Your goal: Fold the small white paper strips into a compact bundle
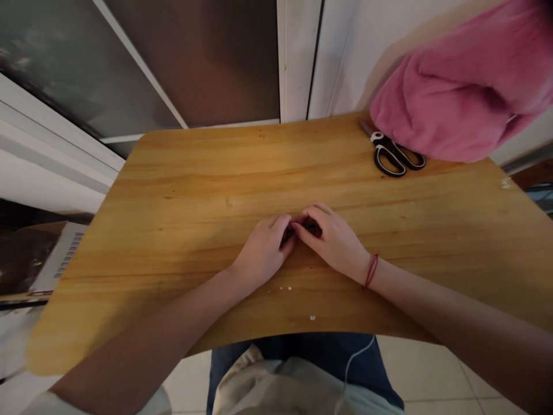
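Note:
My left hand (268,246) and my right hand (332,236) meet at the middle of the wooden table (194,190), fingertips close together. Between them is a small dark object (290,231), mostly covered by my fingers, so its kind cannot be made out. Both hands have curled fingers closed around it. A thin red string bracelet (371,271) circles my right wrist. Small white scraps (289,288) lie on the wood just below my hands.
Black-handled scissors (391,155) lie at the back right, blades toward the wall. Beside them a pink plush cloth (458,98) overhangs the table's far right corner. A glass-panelled door (194,57) stands behind the table. An open cardboard box (58,259) is at the left.

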`<state>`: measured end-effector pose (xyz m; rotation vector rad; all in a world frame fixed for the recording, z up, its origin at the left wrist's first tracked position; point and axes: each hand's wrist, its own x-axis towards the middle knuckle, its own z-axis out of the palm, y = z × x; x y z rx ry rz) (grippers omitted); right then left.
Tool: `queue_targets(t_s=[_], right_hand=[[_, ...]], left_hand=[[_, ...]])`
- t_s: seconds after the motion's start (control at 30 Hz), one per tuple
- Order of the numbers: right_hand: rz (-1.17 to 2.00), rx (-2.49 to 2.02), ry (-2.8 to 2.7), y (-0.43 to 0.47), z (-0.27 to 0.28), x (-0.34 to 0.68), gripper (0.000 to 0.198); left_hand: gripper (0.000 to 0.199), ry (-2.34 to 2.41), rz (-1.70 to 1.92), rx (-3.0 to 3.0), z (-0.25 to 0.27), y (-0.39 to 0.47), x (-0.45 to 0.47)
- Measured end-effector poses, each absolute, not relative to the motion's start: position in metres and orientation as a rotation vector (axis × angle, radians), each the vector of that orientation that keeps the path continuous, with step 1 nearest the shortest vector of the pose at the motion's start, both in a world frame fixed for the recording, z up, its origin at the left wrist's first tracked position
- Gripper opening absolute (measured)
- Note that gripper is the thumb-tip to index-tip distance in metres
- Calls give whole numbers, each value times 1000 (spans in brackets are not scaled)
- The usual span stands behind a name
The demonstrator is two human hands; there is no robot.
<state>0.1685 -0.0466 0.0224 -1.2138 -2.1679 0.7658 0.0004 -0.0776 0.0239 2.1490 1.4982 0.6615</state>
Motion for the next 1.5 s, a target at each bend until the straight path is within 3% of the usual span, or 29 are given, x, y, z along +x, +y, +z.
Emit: queue_targets(t_s=[0.33,0.63,0.87,1.5], right_hand=[[849,-1167,-2126,-44,23,171,7],[899,-1026,-2214,-41,26,178,18],[810,-977,-2245,-36,22,181,27],[722,-954,-2255,-34,25,182,26]], left_hand=[[2,1507,700,2107,22,-77,0],[4,1498,685,2124,22,-76,-3],[3,1546,653,2127,24,-74,-4],[5,1513,725,2109,27,-73,-8]])
